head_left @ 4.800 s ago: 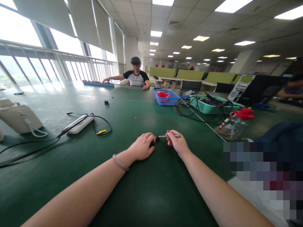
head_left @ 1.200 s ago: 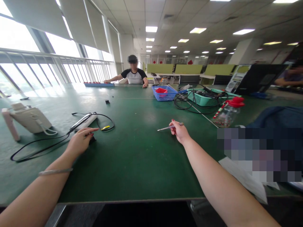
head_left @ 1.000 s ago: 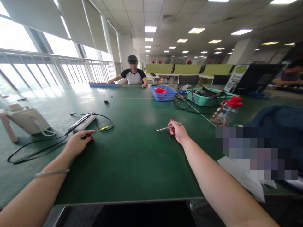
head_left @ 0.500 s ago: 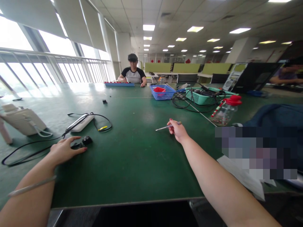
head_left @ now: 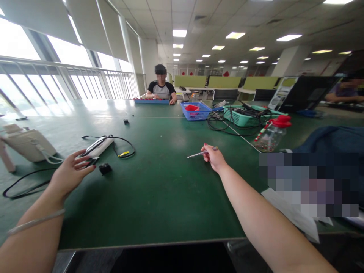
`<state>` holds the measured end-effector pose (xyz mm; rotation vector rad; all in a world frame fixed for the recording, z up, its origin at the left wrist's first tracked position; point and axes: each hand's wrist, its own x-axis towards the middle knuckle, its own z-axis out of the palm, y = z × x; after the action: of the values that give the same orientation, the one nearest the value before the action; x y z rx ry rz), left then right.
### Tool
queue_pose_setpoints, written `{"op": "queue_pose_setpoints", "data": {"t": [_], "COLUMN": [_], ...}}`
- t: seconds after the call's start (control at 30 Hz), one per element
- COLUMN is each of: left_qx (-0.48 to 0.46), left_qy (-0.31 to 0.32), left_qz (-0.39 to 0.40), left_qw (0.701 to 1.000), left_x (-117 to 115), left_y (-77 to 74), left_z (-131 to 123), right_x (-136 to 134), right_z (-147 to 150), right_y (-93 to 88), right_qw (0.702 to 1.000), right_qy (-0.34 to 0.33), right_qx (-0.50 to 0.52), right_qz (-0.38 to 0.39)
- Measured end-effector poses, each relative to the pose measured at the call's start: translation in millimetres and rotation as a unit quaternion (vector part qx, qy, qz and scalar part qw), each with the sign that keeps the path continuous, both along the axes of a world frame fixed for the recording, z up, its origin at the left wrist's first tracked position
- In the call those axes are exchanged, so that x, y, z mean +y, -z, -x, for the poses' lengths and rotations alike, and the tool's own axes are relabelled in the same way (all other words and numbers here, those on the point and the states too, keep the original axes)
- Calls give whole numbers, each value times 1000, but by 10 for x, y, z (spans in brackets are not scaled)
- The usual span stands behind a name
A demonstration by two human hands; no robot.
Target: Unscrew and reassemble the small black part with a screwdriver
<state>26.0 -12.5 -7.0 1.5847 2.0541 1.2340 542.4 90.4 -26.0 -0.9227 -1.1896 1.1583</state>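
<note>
My left hand (head_left: 72,170) is at the left, its fingers curved round a small dark strip (head_left: 93,161), whose shape is partly hidden. Just behind it lie a white oblong device (head_left: 101,147) and a black cable with a yellow tag (head_left: 124,154). A small black block (head_left: 105,168) rests on the table to the right of that hand, not touching it. My right hand (head_left: 212,155) pinches a thin metal screwdriver-like tool (head_left: 196,154), its tip pointing left over the green table (head_left: 159,204).
Toward the back stand a blue basket (head_left: 196,111) and a green basket (head_left: 243,116) with black cables. A red-capped bottle (head_left: 271,134) is at the right, a beige container (head_left: 30,144) at the left. A person (head_left: 161,89) sits across with a blue tray (head_left: 152,101).
My left hand has moved left and a little up, away from the black block, and the dark strip has shifted with it. My right hand stays with the tool. The blue tray has slid right.
</note>
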Motion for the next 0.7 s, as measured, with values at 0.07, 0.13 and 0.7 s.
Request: {"op": "queue_pose_setpoints", "data": {"t": [0.07, 0.13, 0.7], "left_qx": [-19, 16, 241], "left_qy": [62, 119, 126], "left_qz": [-10, 4, 85], "left_qw": [998, 993, 958], "left_x": [-1, 8, 82], "left_y": [-3, 6, 32], "left_z": [-96, -156, -257], "right_x": [-3, -7, -9], "right_z": [1, 0, -2], "right_y": [-3, -7, -4], "right_qw": [1000, 1000, 1000], "right_qy": [1, 1, -4], "right_qx": [1, 2, -3], "right_qz": [-2, -3, -2]}}
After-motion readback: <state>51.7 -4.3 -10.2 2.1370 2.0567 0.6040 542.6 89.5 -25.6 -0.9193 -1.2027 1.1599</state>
